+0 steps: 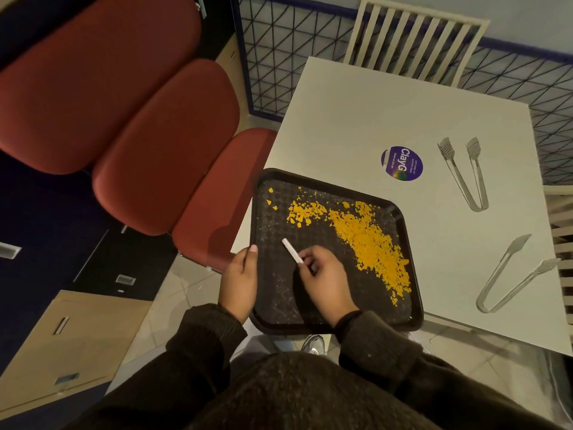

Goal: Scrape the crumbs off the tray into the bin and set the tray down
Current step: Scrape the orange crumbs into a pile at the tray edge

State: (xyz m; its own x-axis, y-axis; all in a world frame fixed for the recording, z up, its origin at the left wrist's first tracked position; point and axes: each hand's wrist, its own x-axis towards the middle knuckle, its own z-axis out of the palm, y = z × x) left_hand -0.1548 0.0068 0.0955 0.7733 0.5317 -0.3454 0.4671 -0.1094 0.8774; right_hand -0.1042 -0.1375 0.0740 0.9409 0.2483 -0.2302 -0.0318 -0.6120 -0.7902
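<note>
A black square tray (pixel 310 218) lies at the near left corner of the white table (pixel 387 119), partly overhanging the edge. Orange crumbs (pixel 369 240) are spread across its middle and right side. My left hand (pixel 238 280) grips the tray's left rim, thumb on top. Over the tray's near middle, my right hand (pixel 322 274) pinches a small white scraper (pixel 291 250), its tip pointing up-left, left of the crumb pile. No bin is in view.
Two metal tongs (pixel 465 175) (pixel 514 271) lie on the table's right side. A round purple sticker (pixel 401 163) sits mid-table. Red cushioned seats (pixel 155 135) stand to the left, a white slatted chair (pixel 412 38) and a blue wire fence (pixel 279 57) behind.
</note>
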